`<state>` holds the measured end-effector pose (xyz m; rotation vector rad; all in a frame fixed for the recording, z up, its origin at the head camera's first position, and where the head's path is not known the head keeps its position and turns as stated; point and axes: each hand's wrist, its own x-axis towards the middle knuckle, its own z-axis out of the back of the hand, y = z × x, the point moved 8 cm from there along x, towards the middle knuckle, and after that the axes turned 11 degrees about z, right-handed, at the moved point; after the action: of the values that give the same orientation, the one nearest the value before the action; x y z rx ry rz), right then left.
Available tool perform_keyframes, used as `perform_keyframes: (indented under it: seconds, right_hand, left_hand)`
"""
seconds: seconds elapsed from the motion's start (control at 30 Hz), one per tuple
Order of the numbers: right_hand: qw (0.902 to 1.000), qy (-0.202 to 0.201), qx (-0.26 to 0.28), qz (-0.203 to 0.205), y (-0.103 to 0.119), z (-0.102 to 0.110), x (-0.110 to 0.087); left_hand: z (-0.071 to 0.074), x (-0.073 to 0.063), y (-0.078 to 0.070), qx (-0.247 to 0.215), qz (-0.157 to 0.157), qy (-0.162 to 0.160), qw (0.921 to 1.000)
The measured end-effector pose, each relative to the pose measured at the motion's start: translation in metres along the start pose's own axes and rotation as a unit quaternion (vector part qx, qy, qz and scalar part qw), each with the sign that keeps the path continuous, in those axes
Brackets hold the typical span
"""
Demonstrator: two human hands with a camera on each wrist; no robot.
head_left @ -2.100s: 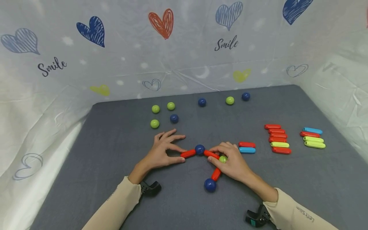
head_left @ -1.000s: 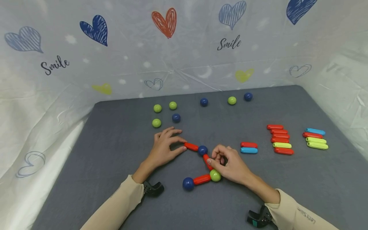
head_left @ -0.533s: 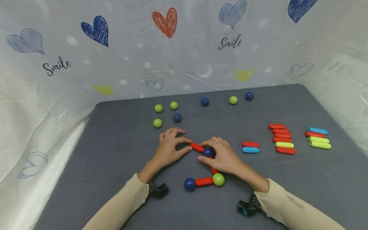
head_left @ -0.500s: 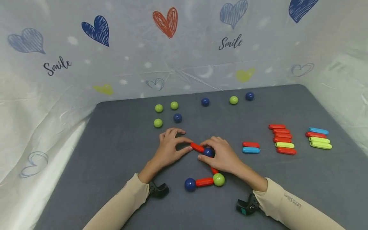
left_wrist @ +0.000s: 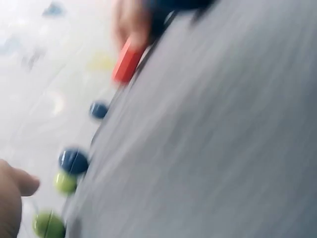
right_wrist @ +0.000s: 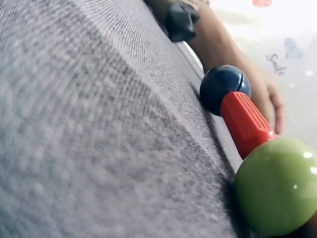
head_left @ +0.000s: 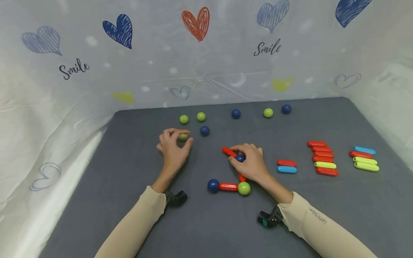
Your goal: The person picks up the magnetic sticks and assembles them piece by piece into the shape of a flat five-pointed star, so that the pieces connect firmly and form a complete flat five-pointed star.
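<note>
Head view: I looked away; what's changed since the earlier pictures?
The left hand released the red stick, moving forward-left to a loose green ball. The right hand went from the joined green ball to the joined blue ball; the blue end ball swung left. Loose sticks stayed put.

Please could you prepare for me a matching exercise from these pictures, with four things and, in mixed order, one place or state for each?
Things
1. Left hand
2. Right hand
3. Uncovered blue ball at the nearer end of the built chain
4. Rightmost stick group

Places or states
A. At the chain's partly covered blue ball
B. One light blue, one red and two yellow sticks
C. At a loose green ball
D. Joined to a red stick, with no hand on it

Right pairs: 1-C, 2-A, 3-D, 4-B
</note>
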<state>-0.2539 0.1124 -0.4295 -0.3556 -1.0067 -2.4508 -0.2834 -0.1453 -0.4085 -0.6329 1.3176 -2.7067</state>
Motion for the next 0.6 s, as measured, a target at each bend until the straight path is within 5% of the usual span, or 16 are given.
perform_keyframes:
  seconds: [0.13, 0.23, 0.47, 0.6]
  right_hand:
    - [0.9999, -0.007, 0.009, -0.005, -0.002, 0.002, -0.002]
    - [0.9999, -0.008, 0.013, -0.002, -0.002, 0.003, -0.003]
    - [0.9996, -0.011, 0.018, 0.018, 0.0, 0.004, -0.003]
    - [0.9994, -0.007, 0.023, 0.025, 0.0, 0.003, -0.004]
  left_hand:
    - [0.002, 0.015, 0.025, 0.049, 0.062, 0.026, 0.9965]
    - [-0.003, 0.019, 0.033, 0.083, 0.079, 0.062, 0.9915]
    - [-0.006, 0.018, 0.032, 0.101, 0.074, 0.079, 0.989]
    - [-0.012, 0.013, 0.027, 0.102, 0.049, 0.116, 0.9868]
